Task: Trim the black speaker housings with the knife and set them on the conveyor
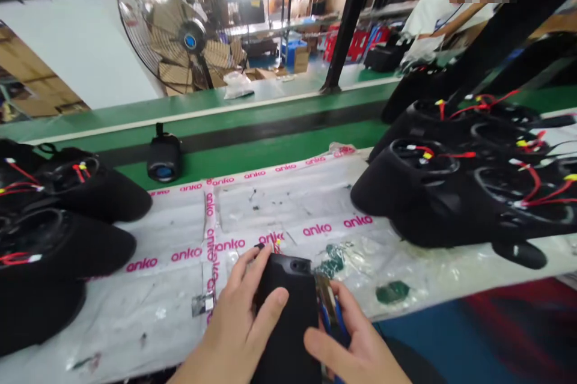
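Observation:
My left hand [241, 324] wraps round the left side of a black plastic housing [288, 306] at the near edge of the bench, thumb lying on its top face. My right hand [354, 342] grips the housing's right side and also holds a tool with blue handles [331, 312] against it. A small wire end with a yellow tip [276, 244] shows at the housing's far corner.
White plastic sheeting taped with pink "anko" tape [315, 229] covers the bench. Stacks of black housings with red wires lie at left [58, 204] and right [473, 179]. A small black part [164, 158] sits on the green conveyor [270, 143]. A fan [184, 35] and another person [442, 11] are beyond.

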